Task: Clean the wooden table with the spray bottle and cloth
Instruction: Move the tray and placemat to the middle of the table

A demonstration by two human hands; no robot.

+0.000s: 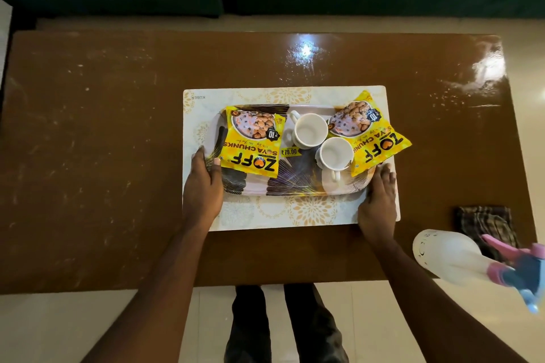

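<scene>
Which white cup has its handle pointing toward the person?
The nearer cup, closest to the tray's near rim; the farther cup's handle points left.

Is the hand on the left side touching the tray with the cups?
Touching. The head view shows the left hand gripping the tray at its left edge, with the thumb lying over the rim.

The table (103, 127) is glossy brown wood, dulled by pale streaks. The packets (250, 150) are shiny plastic film, the cups (311, 130) glossy white ceramic, the tray (295, 183) and mat (265, 215) smooth. The cloth (486, 221) is matt woven fabric, the bottle (451, 256) white plastic.
</scene>
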